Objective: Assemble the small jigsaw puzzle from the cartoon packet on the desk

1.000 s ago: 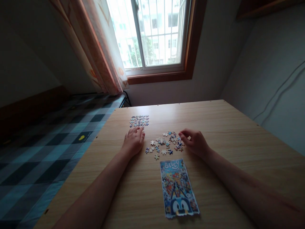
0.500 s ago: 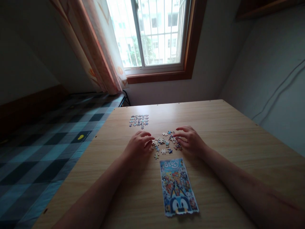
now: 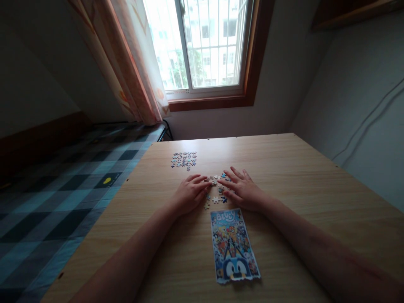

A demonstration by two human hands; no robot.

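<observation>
Loose jigsaw puzzle pieces (image 3: 216, 200) lie in a small heap on the wooden table between my hands, some face down and pale, others blue or dark. My left hand (image 3: 191, 192) rests over the heap's left side, fingers stretched out toward the middle. On the right side, my right hand (image 3: 241, 189) lies flat with its fingers spread over several pieces, hiding them. Neither hand grips a piece that I can see. Just nearer to me lies a colourful picture sheet (image 3: 235, 246) with "Bluey" lettering and a torn lower edge.
Farther back on the left, several puzzle pieces (image 3: 184, 160) are laid out in rows on the table (image 3: 299, 168). A bed with a checked cover (image 3: 78, 181) adjoins the table's left side. A window (image 3: 214, 46) and curtain (image 3: 126, 63) are beyond.
Both hands have moved inward over the heap, the left one to the right and the right one to the left. My right fingers have spread and cover more pieces.
</observation>
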